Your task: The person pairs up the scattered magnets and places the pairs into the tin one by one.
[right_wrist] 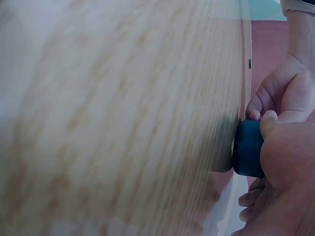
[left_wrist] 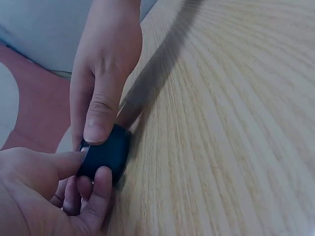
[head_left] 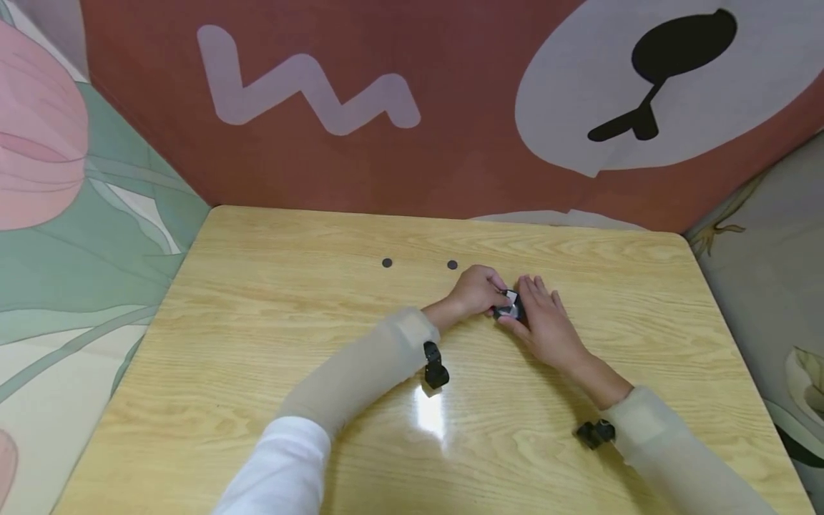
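A small rounded case (head_left: 510, 309), dark with a pale, shiny patch on top, rests on the table between my two hands. Its blue-green side (left_wrist: 107, 156) faces the left wrist view; the same colour shows on the case (right_wrist: 248, 148) in the right wrist view. My left hand (head_left: 475, 290) grips its left side, one digit reaching in at the top and others bent against an end. From the right, my right hand (head_left: 548, 330) holds it between the thumb on the near side and fairly straight fingers along the far side. The digits hide part of the top.
Two small dark discs, a left one (head_left: 387, 262) and a right one (head_left: 453, 265), lie apart on the wooden table (head_left: 257, 286) beyond my left hand. A red-brown patterned wall (head_left: 360, 172) rises behind the table's far edge. Each wrist carries a small black camera.
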A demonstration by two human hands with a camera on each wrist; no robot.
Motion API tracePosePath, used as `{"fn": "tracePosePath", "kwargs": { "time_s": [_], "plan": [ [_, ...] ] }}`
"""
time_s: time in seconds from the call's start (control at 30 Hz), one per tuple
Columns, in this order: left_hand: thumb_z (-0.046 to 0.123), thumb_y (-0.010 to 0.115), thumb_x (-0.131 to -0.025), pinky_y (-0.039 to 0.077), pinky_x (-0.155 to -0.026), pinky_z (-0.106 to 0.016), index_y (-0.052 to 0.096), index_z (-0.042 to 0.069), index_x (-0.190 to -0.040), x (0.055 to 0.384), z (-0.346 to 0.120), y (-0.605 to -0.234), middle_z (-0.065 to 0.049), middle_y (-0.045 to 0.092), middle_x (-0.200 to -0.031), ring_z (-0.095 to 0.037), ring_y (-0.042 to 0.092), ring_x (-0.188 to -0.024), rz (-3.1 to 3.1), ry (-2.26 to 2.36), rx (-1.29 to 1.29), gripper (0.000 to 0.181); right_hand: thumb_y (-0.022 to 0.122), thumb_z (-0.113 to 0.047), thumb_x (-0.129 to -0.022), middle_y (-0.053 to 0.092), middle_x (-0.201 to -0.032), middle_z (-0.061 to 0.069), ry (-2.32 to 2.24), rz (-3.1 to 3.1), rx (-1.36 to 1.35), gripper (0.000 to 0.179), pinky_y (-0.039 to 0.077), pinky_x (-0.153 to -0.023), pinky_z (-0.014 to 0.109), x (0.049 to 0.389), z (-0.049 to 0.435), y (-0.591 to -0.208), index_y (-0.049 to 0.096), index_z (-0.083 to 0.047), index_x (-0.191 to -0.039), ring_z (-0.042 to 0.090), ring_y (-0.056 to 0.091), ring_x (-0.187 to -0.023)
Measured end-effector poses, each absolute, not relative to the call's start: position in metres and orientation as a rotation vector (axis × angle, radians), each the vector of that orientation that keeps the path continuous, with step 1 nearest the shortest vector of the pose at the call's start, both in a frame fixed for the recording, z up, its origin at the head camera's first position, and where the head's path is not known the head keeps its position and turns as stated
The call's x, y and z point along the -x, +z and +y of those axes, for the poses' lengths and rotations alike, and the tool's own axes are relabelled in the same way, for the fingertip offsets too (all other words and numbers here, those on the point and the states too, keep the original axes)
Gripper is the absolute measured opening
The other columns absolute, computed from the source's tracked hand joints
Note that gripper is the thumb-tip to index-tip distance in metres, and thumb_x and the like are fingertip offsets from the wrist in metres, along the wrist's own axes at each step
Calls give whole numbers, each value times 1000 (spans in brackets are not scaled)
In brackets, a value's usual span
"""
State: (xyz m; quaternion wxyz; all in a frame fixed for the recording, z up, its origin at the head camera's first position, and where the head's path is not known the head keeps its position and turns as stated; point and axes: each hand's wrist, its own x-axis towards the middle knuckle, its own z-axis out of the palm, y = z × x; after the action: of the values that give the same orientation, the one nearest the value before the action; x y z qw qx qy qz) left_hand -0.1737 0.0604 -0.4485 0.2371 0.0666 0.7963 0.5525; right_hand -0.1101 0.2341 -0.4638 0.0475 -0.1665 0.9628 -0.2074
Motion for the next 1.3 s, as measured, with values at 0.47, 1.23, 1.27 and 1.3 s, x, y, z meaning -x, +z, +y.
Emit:
{"fn": "tracePosePath", "kwargs": {
  "time_s": [0.47, 1.23, 1.27, 1.3],
  "plan": [
    [17, 81, -89, 46, -62, -16, 78, 4, -90, 178, 60, -445, -2, 74, -87, -7, 60, -70, 2396, 1335, -361, 13, 59, -40, -103, 21, -160, 35, -638, 2927, 498, 85, 12, -116, 70, 110, 232, -461, 19, 14, -155, 48, 13, -151],
    [21, 84, -85, 44, -63, -19, 69, 10, -83, 177, 71, -445, 3, 67, -79, -11, 60, -73, 2580, 1107, -307, 18, 62, -39, -102, 22, -159, 36, -660, 2919, 509, 86, 11, -115, 72, 110, 231, -463, 19, 15, -155, 50, 13, -150],
    [21, 84, -85, 44, -62, -19, 69, 10, -83, 177, 72, -445, 3, 67, -79, -11, 60, -73, 2575, 1109, -308, 19, 62, -39, -102, 22, -159, 36, -659, 2919, 508, 86, 11, -115, 72, 110, 231, -463, 19, 14, -155, 50, 13, -151],
    [20, 84, -85, 44, -63, -19, 69, 10, -83, 177, 72, -445, 2, 67, -79, -11, 60, -73, 2574, 1109, -309, 18, 62, -39, -102, 22, -159, 36, -656, 2918, 508, 86, 11, -115, 71, 111, 231, -464, 19, 14, -155, 50, 13, -151]
  ]
}}
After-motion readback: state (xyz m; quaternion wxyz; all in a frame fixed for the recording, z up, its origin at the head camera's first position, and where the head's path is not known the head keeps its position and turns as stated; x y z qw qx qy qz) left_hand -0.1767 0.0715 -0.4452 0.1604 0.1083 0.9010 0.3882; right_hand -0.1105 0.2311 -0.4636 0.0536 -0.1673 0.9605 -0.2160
